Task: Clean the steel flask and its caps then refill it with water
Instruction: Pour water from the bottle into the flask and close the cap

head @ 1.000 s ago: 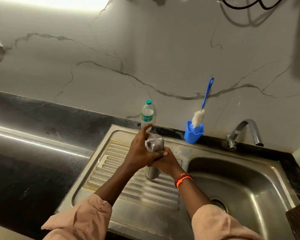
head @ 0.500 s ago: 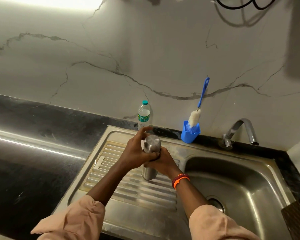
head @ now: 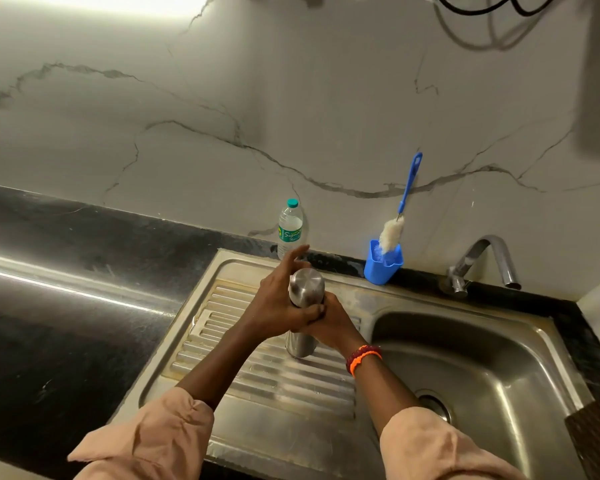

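**A:** Where was the steel flask [head: 305, 308], and how was it oriented?

**B:** It stood upright on the ribbed drainboard [head: 257, 372] of the steel sink unit, its base touching the ridges and its domed cap [head: 307, 280] on top. The basin [head: 471, 368] lay to its right.

**A:** How was the left hand [head: 278, 306] placed?

**B:** It wrapped the flask's upper part from the left, just under the cap; the lower fingers curled across the front of the body, while the index finger was raised and pointed up toward the wall.

**A:** And the right hand [head: 329, 322]?

**B:** It gripped the flask's middle from the right, fingers curled round the body and partly covered by the fingers of the left hand. An orange and red band [head: 363, 358] circled that wrist. Both forearms emerged from rolled peach sleeves [head: 146, 441].

**A:** What stood behind the flask?

**B:** A clear plastic water bottle [head: 290, 228] with a green cap and label stood against the veined marble wall [head: 291, 98], directly behind the raised finger. To its right, a blue cup [head: 383, 266] on the sink's back rim held a bottle brush [head: 400, 209], white bristles down and blue handle leaning on the wall. A curved steel tap [head: 482, 263] rose at the far right, over the basin's back corner. Black countertop [head: 56, 306] extended to the left of the drainboard.
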